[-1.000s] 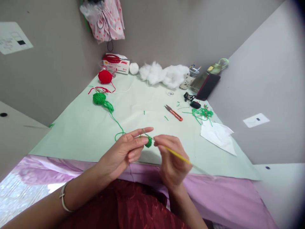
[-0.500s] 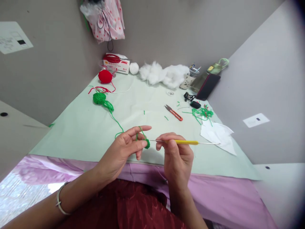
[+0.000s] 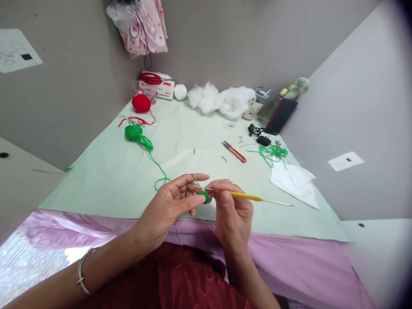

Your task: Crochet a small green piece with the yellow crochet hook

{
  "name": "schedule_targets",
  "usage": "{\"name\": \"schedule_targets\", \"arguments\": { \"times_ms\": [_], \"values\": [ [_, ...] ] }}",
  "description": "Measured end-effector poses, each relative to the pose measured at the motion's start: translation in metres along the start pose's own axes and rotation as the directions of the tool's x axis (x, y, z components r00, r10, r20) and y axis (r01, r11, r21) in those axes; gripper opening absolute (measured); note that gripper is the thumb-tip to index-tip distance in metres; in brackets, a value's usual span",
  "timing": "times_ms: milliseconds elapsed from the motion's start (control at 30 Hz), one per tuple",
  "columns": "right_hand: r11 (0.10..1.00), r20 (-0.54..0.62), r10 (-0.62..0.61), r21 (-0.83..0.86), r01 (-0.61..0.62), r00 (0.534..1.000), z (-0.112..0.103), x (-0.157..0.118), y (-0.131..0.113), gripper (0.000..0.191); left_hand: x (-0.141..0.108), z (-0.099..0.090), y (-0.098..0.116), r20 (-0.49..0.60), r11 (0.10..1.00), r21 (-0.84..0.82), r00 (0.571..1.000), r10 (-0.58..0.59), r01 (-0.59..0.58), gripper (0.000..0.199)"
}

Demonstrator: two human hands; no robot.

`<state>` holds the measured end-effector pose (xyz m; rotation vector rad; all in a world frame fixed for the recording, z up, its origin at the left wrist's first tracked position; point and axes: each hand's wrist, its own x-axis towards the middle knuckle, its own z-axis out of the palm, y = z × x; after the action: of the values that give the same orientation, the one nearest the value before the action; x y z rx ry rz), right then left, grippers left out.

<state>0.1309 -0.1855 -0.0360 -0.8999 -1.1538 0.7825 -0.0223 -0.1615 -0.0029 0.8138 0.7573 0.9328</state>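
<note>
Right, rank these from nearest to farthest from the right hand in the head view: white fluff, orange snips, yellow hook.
1. Yellow hook: held in the right hand.
2. Orange snips: on the table, beyond the hand.
3. White fluff: at the table's back edge.

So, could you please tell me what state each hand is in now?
Left hand: pinching the small green yarn piece.
Right hand: holding the yellow-handled hook.

Hook seemingly through yarn loop

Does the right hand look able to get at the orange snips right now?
Probably yes: nothing covers the snips, though the right hand holds a yellow-handled hook that might hinder its grip.
</note>
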Motion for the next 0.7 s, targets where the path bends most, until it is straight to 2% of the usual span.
{"name": "schedule_targets", "arguments": {
  "times_ms": [200, 333, 433, 500, 700],
  "values": [
    [0.999, 0.066, -0.012, 0.053, 0.008, 0.998, -0.0024, 0.0006, -0.0023, 0.013, -0.0016, -0.0004, 0.0042, 0.002, 1.0, 0.008, 1.0, 0.01, -0.01, 0.041],
    [1.0, 0.117, -0.012, -0.021, 0.014, 0.993, -0.0029, 0.0021, -0.006, 0.01, -0.0012, -0.0008, 0.0035, -0.014, 0.999, 0.025, 0.999, 0.03, -0.029, 0.034],
    [0.993, 0.083, -0.067, -0.087, 0.074, 0.994, -0.0014, 0.0021, -0.0078, 0.014, -0.0008, -0.001, 0.0028, -0.017, 0.999, 0.034, 0.999, 0.039, -0.039, 0.032],
    [0.994, 0.052, -0.09, -0.061, 0.093, 0.995, -0.0008, 0.0018, -0.0073, 0.016, -0.0011, -0.0019, 0.0028, 0.004, 0.999, 0.036, 0.999, 0.033, -0.033, 0.03],
    [0.998, 0.002, 0.007, 0.056, -0.007, 1.0, -0.0002, 0.0049, -0.0031, 0.012, -0.003, -0.0061, 0.0033, 0.027, 0.999, 0.033, 0.999, 0.042, -0.043, 0.023]
  ]
}}
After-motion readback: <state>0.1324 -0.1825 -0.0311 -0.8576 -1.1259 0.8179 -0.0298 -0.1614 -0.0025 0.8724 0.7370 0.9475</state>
